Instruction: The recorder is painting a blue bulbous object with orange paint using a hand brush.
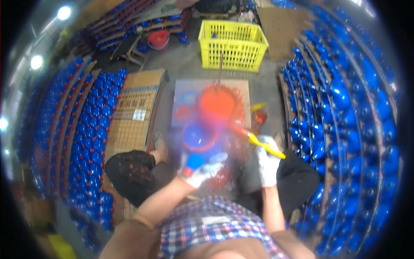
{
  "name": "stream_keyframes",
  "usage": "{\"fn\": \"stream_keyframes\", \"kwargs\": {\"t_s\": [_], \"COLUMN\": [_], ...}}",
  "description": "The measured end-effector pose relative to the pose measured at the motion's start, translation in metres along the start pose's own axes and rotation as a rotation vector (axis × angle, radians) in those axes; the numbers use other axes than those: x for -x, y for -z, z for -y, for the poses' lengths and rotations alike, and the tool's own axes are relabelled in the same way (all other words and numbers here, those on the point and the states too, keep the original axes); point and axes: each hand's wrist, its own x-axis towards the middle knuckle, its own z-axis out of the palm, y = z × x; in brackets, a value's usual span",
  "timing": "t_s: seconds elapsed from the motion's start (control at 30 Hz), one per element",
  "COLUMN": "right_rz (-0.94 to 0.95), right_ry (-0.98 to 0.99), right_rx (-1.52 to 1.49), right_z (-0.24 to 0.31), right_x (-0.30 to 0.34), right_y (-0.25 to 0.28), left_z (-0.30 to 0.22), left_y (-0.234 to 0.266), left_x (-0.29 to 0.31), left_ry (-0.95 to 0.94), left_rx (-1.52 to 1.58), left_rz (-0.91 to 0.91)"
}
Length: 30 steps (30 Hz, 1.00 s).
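My left hand [209,169], in a white glove, is closed on a glossy blue rounded piece [199,137] with an orange-red rim, blurred by motion. A narrower blue end with a red edge shows by the wrist. My right hand [267,163], also gloved, grips a paintbrush [272,150] by its yellow handle. Its orange-red tip points left, close to the blue piece. Just beyond both hands stands a tub of orange-red paint [217,103], with a thin stick [221,69] upright in it.
Paint-stained cardboard [181,88] lies under the tub. Beside it are another yellow-handled tool [258,106] and a small red pot [260,117]. A yellow crate [233,52] stands beyond. Tiered blue pieces flank me, left [92,112] and right [340,93]; a red bucket [158,39] sits far left.
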Motion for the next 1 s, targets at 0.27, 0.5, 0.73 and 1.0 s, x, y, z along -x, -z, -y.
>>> {"fn": "stream_keyframes", "kwargs": {"t_s": [0.27,0.5,0.73,1.0], "right_rz": [-0.075,0.096,0.093,-0.138], "right_ry": [-0.074,0.264,0.072,-0.1], "right_rx": [-0.09,0.015,0.026,-0.089], "right_z": [0.07,0.096,0.096,0.113], "right_x": [-0.024,-0.057,-0.02,0.013], "right_y": [0.011,0.01,0.005,-0.022], "left_z": [-0.006,-0.007,-0.003,-0.004], "left_y": [-0.015,-0.036,-0.032,-0.013], "left_x": [0.0,-0.009,-0.006,-0.001], "left_ry": [-0.045,-0.007,-0.188,-0.66], "left_rx": [-0.132,-0.169,-0.476,-1.119], "left_rz": [-0.117,-0.433,-0.381,-0.429]}}
